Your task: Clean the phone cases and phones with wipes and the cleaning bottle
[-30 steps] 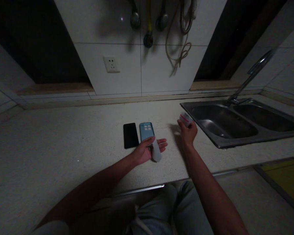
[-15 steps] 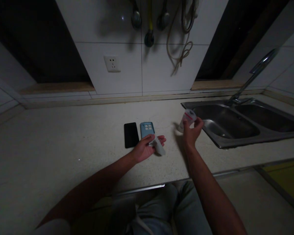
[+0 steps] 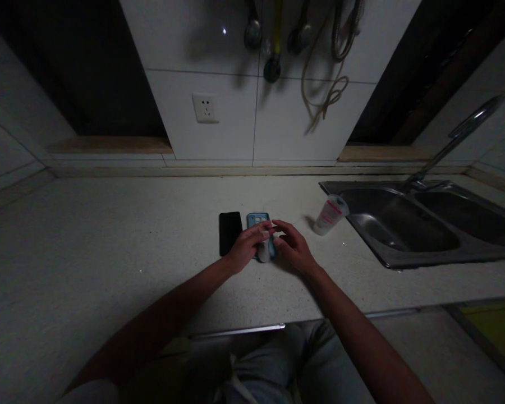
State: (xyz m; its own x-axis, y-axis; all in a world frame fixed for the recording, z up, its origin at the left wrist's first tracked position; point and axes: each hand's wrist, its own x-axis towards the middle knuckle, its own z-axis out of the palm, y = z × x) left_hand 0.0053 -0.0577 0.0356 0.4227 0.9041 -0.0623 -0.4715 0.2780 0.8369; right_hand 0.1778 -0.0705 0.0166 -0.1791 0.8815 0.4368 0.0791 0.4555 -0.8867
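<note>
My left hand (image 3: 248, 244) is closed on a thin white sheet, perhaps a tissue (image 3: 264, 251), which hangs below the fingers. My right hand (image 3: 293, 246) meets it from the right, fingers bent, with a gap between thumb and forefinger; I see nothing held there. Under both hands lies a blue phone case (image 3: 257, 217) with camera cutouts, partly covered. Just left of the case, a black smartphone (image 3: 230, 230) lies flat, its lower right corner near my left hand. A clear plastic cup (image 3: 330, 215) with red print stands to the right, apart from my hands.
At the right, a double steel sink (image 3: 387, 261) with a faucet (image 3: 450, 148) is set into the pale countertop (image 3: 109, 235). Behind rises a tiled wall with a socket (image 3: 205, 108), pipe ends and a looped cord (image 3: 330, 98). The counter's front edge runs before my lap.
My right hand has let go of the plastic cup and moved left to my left hand. The cup stays on the counter. The view has shifted slightly.
</note>
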